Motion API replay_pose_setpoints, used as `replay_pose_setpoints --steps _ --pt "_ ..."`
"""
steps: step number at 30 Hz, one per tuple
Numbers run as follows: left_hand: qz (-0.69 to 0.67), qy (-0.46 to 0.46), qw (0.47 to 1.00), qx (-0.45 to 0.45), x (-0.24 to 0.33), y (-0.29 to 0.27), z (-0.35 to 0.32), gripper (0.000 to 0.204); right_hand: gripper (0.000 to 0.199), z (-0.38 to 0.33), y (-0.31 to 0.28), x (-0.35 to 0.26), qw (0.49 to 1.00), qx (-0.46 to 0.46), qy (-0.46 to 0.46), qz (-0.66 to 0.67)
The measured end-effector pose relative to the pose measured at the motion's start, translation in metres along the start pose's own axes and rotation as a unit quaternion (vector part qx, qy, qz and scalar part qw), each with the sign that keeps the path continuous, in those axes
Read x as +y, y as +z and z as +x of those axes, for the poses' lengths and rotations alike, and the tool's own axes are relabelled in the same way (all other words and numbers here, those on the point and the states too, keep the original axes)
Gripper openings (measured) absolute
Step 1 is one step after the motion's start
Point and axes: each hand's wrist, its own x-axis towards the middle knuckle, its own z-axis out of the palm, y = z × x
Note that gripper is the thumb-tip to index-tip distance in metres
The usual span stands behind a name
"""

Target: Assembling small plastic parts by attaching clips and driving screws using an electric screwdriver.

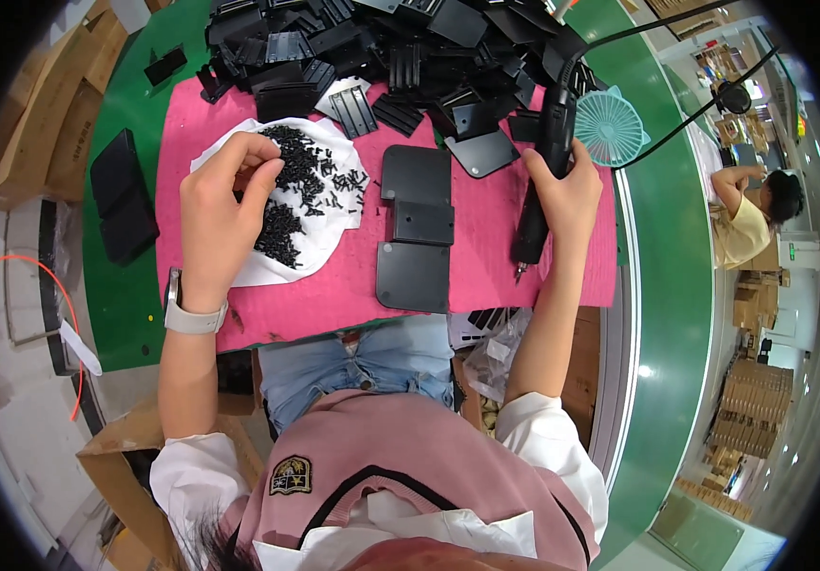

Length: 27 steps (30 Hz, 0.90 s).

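Observation:
My right hand (567, 195) wraps round a black electric screwdriver (543, 171), whose bit points down toward the pink mat. Over a white cloth (324, 252) heaped with small black screws (301, 181), my left hand (224, 205) has its thumb and forefinger pinched together. What lies between those fingertips is too small to make out. Between my hands, a flat black assembly (415, 276) lies on the mat: two rounded plates joined by a narrower middle block (422, 224).
A big pile of black plates and brackets (334, 57) covers the far side of the pink mat (496, 276). A turquoise mesh fan cover (610, 128) stands beyond the screwdriver, near its cable. Another black piece (125, 195) lies left on the green table. A person (748, 219) sits far right.

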Motion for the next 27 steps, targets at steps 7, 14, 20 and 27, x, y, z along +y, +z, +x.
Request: replay_pose_setpoints --steps 7,14,20,27 --pt "-0.050 -0.031 0.997 -0.054 0.002 0.006 -0.002 0.014 0.057 -0.014 -0.039 -0.047 0.697 -0.187 -0.091 0.686" --pt "-0.251 -0.013 0.963 -0.097 0.032 0.029 -0.013 0.022 0.062 -0.004 -0.049 -0.095 0.485 -0.329 -0.283 0.759" --pt "-0.262 0.000 0.962 -0.075 0.023 0.028 -0.022 0.027 0.057 -0.002 -0.030 -0.111 0.457 -0.304 -0.353 0.757" --pt "-0.109 0.152 0.982 -0.034 0.029 0.026 -0.016 0.022 0.047 -0.001 -0.017 -0.117 0.455 -0.293 -0.373 0.753"
